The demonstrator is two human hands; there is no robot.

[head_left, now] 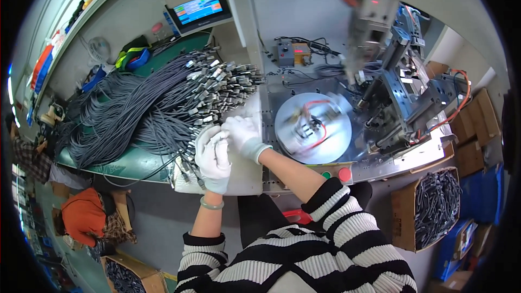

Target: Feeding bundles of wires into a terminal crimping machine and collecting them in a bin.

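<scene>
The bundle of grey cables point(146, 114) lies across the green mat point(135, 163) in the left half of the frame, its metal connector ends point(222, 84) fanned toward the centre; both white-gloved hands meet at its lower right edge. The left hand point(213, 157) is curled around a few cable ends there; the right hand point(241, 133), just beside it and touching, pinches at the same spot, though what it grips I cannot tell. To the right a blurred white round turntable point(313, 127) sits on a metal plate, backed by a grey machine head point(401, 97); a monitor point(198, 8) stands at upper centre-left; a cardboard box of cables point(434, 209) sits at lower right.
</scene>
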